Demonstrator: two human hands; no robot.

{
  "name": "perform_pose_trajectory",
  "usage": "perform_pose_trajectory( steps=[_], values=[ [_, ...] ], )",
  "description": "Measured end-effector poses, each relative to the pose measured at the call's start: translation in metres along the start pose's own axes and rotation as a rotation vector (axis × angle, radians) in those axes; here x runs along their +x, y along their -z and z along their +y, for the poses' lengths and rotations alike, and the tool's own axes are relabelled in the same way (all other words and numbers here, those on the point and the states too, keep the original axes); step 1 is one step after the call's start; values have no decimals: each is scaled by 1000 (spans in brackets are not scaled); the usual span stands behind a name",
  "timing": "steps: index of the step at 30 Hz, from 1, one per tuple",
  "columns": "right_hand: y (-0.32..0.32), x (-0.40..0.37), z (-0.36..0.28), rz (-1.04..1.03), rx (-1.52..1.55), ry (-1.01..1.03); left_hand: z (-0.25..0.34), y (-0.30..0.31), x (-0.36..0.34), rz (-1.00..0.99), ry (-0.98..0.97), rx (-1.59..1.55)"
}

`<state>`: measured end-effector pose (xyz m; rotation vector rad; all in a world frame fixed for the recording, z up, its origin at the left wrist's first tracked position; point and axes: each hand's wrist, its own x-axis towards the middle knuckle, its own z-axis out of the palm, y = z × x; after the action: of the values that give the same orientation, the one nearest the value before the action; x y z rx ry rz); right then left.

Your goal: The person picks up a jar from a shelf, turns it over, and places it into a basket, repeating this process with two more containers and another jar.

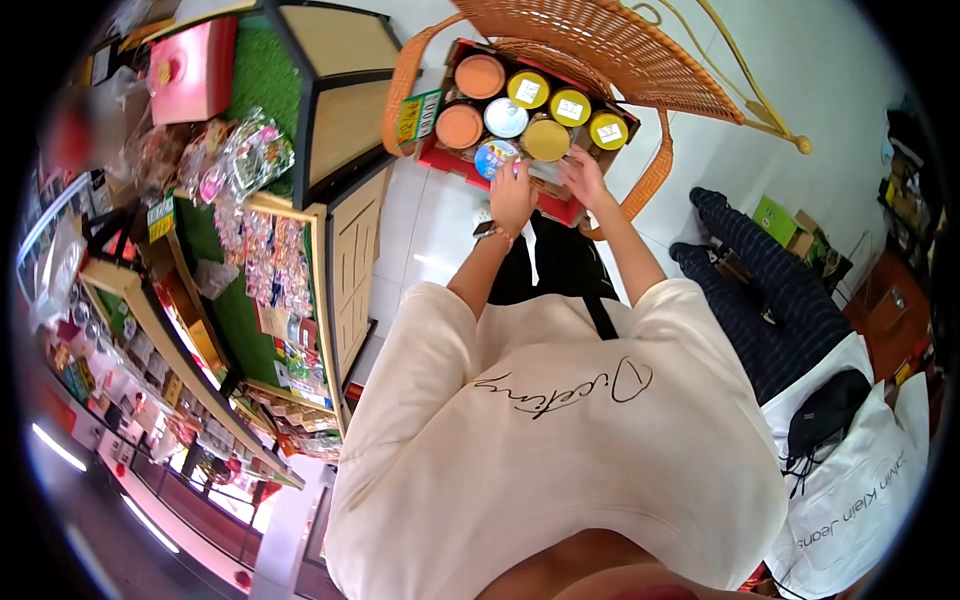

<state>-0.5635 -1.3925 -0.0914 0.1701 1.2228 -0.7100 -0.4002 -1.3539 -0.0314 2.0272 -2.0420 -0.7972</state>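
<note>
Display racks far to the left of the hands carry wrapped packets on green matting. White floor tiles lie below the hands. A wicker chair stands straight ahead of them, bearing a red carton of lidded jars.

The left hand, with a band at the wrist, reaches forward on an extended arm. Its fingers are bent over the near edge of a blue-lidded tin in the carton's front row; whether they grip it cannot be told.

The right hand lies just beside it, fingers dipped into the carton, touching a yellow-lidded jar; its grasp is also unclear.

To the right of both hands are another person's legs in dark striped trousers and, nearer, a white printed bag.
</note>
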Motion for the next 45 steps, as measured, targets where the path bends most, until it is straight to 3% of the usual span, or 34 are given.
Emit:
perform_pose_trajectory(
  steps=[4, 6, 10, 12, 14, 16, 20, 21, 24, 27, 31, 33, 34, 39, 42, 43, 45],
  values=[
    [3, -28, -8, -117, -199, 38, -38, 24, -91, -246, 17, 169],
    [11, -32, -4, -99, -259, 23, -59, 33, -139, -461, 123, 243],
    [19, -38, 7, -44, -369, -3, -102, 38, -235, -536, 366, 178],
    [33, -18, 13, -71, -432, -96, -108, 55, -272, -451, 482, 70],
    [7, -37, 24, -24, -554, -33, -107, 66, -310, -315, 616, -68],
    [-28, -51, 39, -129, -676, 1, -107, 64, -344, -174, 729, -222],
    [-109, -74, 99, -305, -969, -39, -110, 17, -429, 71, 887, -493],
    [-121, -80, 113, -478, -1001, -34, -102, 12, -449, 153, 912, -539],
    [-155, -120, 175, -607, -1169, 28, -81, -28, -502, 368, 1116, -577],
    [-168, -153, 237, -598, -1334, -86, -63, -64, -545, 571, 1306, -678],
    [-150, -167, 311, -696, -1490, -29, -62, -132, -592, 483, 1495, -961],
    [-133, -165, 338, -738, -1533, 83, -86, -210, -612, 313, 1257, -845],
    [-124, -159, 348, -762, -1552, 133, -64, -178, -621, 460, 1448, -1011],
    [-111, -156, 374, -587, -1773, 184, -40, -146, -660, 615, 1595, -999],
    [-127, -147, 379, -653, -1960, 190, -44, -149, -679, 913, 1561, -1096],
    [-138, -134, 394, -562, -2025, 184, -49, -152, -682, 983, 1572, -1082],
    [-154, -125, 423, -605, -2028, 176, -54, -146, -689, 963, 1709, -1127]
  ],
)
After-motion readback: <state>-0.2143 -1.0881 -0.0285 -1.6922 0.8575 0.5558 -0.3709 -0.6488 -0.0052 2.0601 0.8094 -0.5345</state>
